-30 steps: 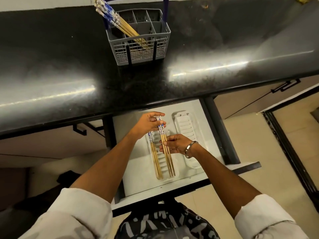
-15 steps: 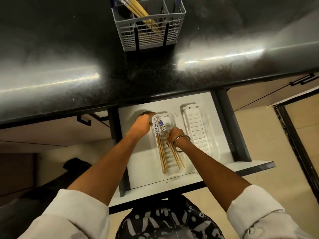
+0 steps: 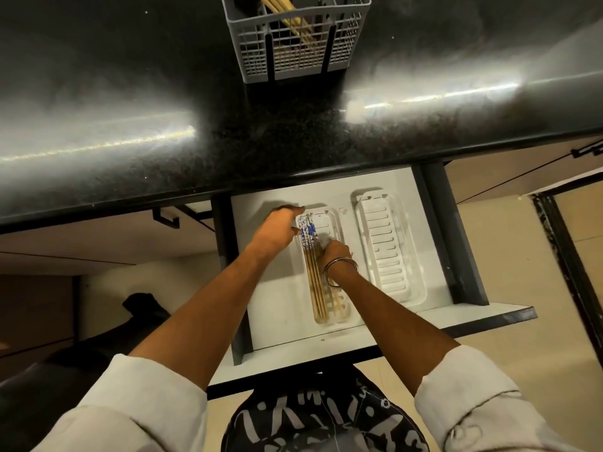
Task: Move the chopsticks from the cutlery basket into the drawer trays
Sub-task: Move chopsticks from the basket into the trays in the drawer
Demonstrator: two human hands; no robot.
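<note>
Black speckled stone countertop (image 3: pixel 137 102) fills the upper half of the view, with two bright light streaks across it. Below its front edge, an open white drawer (image 3: pixel 277 327) with a dark frame is pulled out toward the person; this drawer serves as the reference for the positions that follow.

Left of the drawer, a black bracket handle (image 3: pixel 164 215) hangs under the countertop edge. Inside the drawer, toward its left side, the left hand (image 3: pixel 277 228) rests at the far left corner of the left white slotted plastic tray (image 3: pixel 337 313). Its fingers curl at the tray's far end, touching the blue-patterned tips of the bamboo chopsticks (image 3: pixel 315 278); whether they grip the sticks cannot be determined. These chopsticks lie lengthwise in the left half of that tray, bunched side by side.

Directly behind the drawer, on the countertop, stands the grey plastic mesh cutlery basket (image 3: pixel 295 48), with further bamboo chopsticks (image 3: pixel 293 22) leaning diagonally in it.

At the drawer's centre, the right hand (image 3: pixel 336 254), with a silver metal bangle (image 3: pixel 339 267) on its wrist, reaches down over the same tray. Its fingers are bent against the chopsticks' right side; the grip itself is hidden by the hand.

In the drawer's right portion lies a second white slotted plastic tray (image 3: pixel 390 249), holding nothing.
</note>
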